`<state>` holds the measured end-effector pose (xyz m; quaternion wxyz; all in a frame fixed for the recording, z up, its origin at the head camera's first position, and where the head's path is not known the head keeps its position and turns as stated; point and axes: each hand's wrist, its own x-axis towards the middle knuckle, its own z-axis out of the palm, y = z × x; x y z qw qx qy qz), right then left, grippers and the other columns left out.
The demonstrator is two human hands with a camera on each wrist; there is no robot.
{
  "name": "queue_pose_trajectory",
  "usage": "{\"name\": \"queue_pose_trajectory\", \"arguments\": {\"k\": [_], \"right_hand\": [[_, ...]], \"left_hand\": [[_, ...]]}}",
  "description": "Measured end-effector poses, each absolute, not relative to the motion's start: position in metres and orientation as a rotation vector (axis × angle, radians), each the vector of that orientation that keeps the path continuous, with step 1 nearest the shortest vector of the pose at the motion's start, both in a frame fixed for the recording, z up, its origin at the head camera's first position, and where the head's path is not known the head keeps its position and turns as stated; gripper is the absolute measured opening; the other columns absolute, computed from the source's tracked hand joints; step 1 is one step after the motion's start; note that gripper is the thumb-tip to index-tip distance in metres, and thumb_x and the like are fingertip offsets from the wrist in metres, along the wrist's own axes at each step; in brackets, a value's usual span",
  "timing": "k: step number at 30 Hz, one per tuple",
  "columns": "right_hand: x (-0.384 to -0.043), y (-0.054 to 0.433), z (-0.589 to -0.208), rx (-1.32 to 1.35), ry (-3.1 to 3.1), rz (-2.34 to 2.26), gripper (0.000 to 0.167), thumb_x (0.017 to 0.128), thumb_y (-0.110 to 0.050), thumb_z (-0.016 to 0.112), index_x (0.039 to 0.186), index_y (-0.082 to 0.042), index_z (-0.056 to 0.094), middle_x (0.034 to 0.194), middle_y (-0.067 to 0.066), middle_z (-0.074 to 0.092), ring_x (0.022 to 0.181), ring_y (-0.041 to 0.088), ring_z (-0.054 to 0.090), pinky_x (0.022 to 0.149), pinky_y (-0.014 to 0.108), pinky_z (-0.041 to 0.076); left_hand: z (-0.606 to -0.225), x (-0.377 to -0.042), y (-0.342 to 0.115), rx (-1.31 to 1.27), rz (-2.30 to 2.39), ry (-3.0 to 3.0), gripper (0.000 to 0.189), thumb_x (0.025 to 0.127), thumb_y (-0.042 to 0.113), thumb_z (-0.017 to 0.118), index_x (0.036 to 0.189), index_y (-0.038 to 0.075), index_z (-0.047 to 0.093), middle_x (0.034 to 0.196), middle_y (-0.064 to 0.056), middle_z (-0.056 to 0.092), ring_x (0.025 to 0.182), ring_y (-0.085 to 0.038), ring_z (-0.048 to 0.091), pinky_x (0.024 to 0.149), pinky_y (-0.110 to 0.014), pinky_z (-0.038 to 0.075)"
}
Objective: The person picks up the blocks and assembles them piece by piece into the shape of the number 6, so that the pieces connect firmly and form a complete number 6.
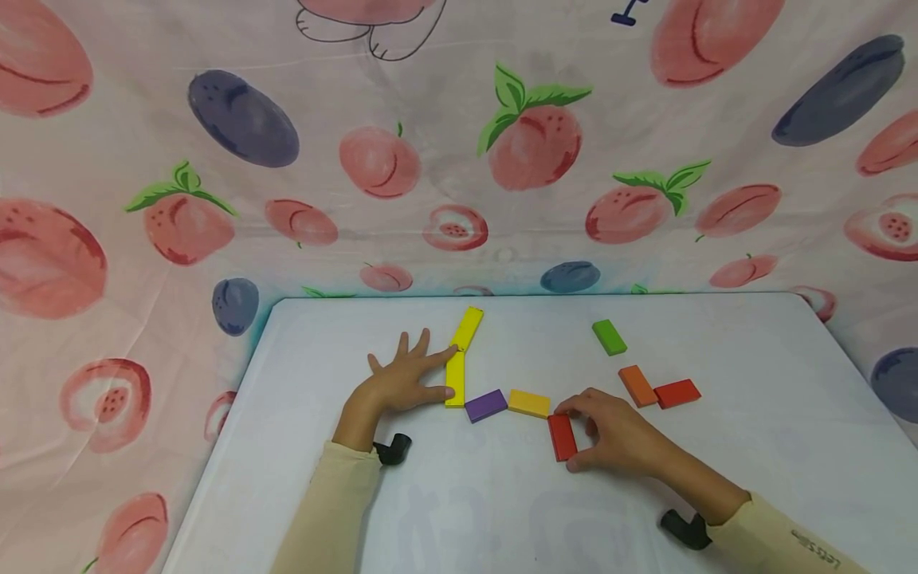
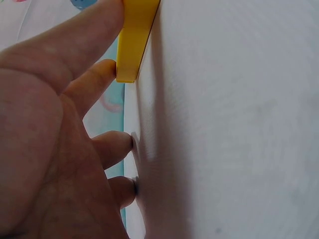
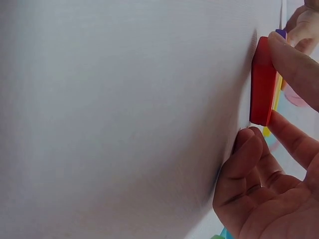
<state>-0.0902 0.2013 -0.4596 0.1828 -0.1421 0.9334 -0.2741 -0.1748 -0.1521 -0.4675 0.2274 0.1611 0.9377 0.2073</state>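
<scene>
In the head view my left hand [image 1: 402, 383] spreads its fingers on the table, with the thumb and index fingertip touching the side of a flat yellow block [image 1: 455, 380]. Another yellow block [image 1: 469, 327] slants away from its far end. From its near end, a purple block [image 1: 486, 406] and an amber block [image 1: 529, 403] run rightward in a zigzag. My right hand [image 1: 617, 434] pinches a red block [image 1: 562, 438] endwise between thumb and index finger, its far end at the amber block's right end. The right wrist view shows this red block [image 3: 263, 84] flat on the table.
Farther right on the white table [image 1: 760, 478] lie a green block [image 1: 609, 337], an orange block [image 1: 637, 386] and a second red block [image 1: 677, 393]; the last two meet at a corner. A fruit-patterned cloth [image 1: 430, 96] hangs behind the table's far edge.
</scene>
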Motion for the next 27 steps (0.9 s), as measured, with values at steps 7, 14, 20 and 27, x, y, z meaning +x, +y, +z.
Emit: {"name": "queue_pose_trajectory", "arguments": {"k": [7, 14, 20, 27], "right_hand": [[-0.0897, 0.2013, -0.4602, -0.389, 2.635, -0.775, 0.066, 0.067, -0.036, 0.096, 0.126, -0.023, 0.067, 0.101, -0.006, 0.059, 0.084, 0.012, 0.054, 0.063, 0.020, 0.052], [-0.0891, 0.1988, -0.4578, -0.366, 2.631, -0.773, 0.065, 0.068, -0.037, 0.095, 0.124, -0.020, 0.067, 0.099, -0.006, 0.060, 0.084, 0.012, 0.054, 0.064, 0.021, 0.052], [-0.0898, 0.2003, -0.4560, -0.368, 2.617, -0.786, 0.060, 0.073, -0.035, 0.093, 0.124, -0.020, 0.066, 0.101, -0.005, 0.061, 0.085, 0.013, 0.054, 0.066, 0.021, 0.052], [-0.0909, 0.1997, -0.4584, -0.362, 2.620, -0.806, 0.055, 0.075, -0.034, 0.092, 0.121, -0.019, 0.067, 0.101, -0.005, 0.063, 0.085, 0.013, 0.055, 0.067, 0.021, 0.053]], "left_hand": [[-0.4673, -0.1748, -0.1517, 0.439, 0.577, 2.578, 0.075, 0.089, 0.062, 0.067, 0.156, 0.048, 0.035, 0.174, -0.007, 0.003, 0.158, -0.042, -0.013, 0.105, -0.087, -0.014], [-0.4666, -0.1740, -0.1516, 0.433, 0.589, 2.580, 0.075, 0.089, 0.061, 0.068, 0.155, 0.049, 0.036, 0.174, -0.006, 0.003, 0.158, -0.041, -0.014, 0.105, -0.086, -0.014], [-0.4681, -0.1754, -0.1514, 0.432, 0.581, 2.578, 0.075, 0.089, 0.062, 0.067, 0.155, 0.049, 0.035, 0.174, -0.006, 0.003, 0.158, -0.041, -0.014, 0.105, -0.086, -0.015], [-0.4702, -0.1771, -0.1523, 0.438, 0.574, 2.579, 0.075, 0.089, 0.063, 0.067, 0.155, 0.049, 0.034, 0.174, -0.006, 0.002, 0.158, -0.041, -0.014, 0.105, -0.086, -0.014]]}}
